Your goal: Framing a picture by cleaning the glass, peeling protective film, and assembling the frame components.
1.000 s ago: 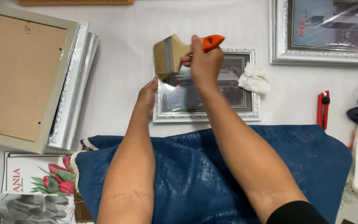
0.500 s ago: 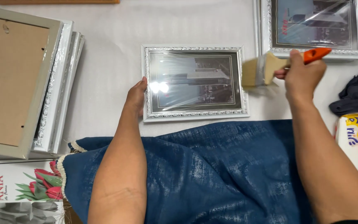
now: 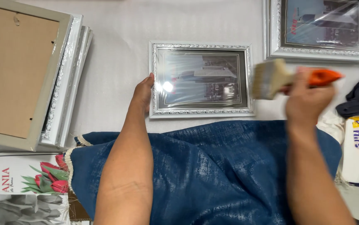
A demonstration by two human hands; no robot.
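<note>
The small picture frame point(image 3: 201, 111) in the middle has a silvery white moulding with a rough, embossed pattern, and its front is glossy, throwing bright glare spots. The brush point(image 3: 289, 79) to its right has pale, matt bristles and a smooth orange handle that looks like plastic. The far right frame point(image 3: 319, 54) has the same silvery moulding under shiny, wrinkled clear film. On the left, the top frame of the stack point(image 3: 21, 71) shows a matt brown board back within a smooth grey-white border. The near blue cloth point(image 3: 212, 175) is coarse and faded, with a pale fringe. The surface point(image 3: 117, 62) is matt white.
</note>
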